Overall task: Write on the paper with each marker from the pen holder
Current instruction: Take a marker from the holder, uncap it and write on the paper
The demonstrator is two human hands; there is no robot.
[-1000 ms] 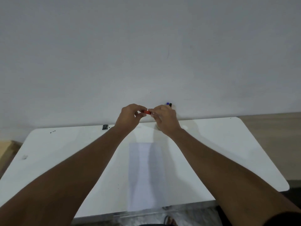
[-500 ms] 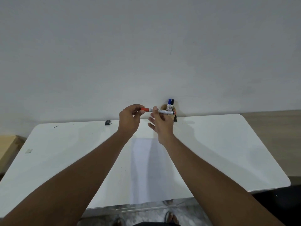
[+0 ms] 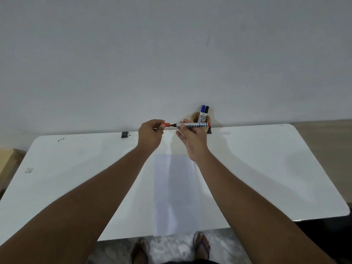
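Observation:
My right hand (image 3: 192, 139) holds a red permanent marker (image 3: 194, 125) level above the far side of the table, its dark tip pointing left. The marker's red cap (image 3: 166, 124) is pinched in my left hand (image 3: 150, 134), a small gap away from the tip. A white sheet of paper (image 3: 174, 195) lies in the middle of the white table (image 3: 266, 168), reaching its near edge. Behind my right hand a wooden pen holder (image 3: 196, 117) stands at the wall with a blue marker (image 3: 202, 112) and a black marker (image 3: 206, 113) upright in it.
A small black object (image 3: 124, 134) sits at the table's far edge on the left, with dark specks (image 3: 61, 139) further left. A wall rises right behind the table. My feet in sandals (image 3: 202, 246) show below the near edge. A wooden piece (image 3: 7, 161) is at far left.
The hands have drawn apart: the red cap has come off the marker and the tip now shows. The marker is held level in my right hand, and the holder has come into view.

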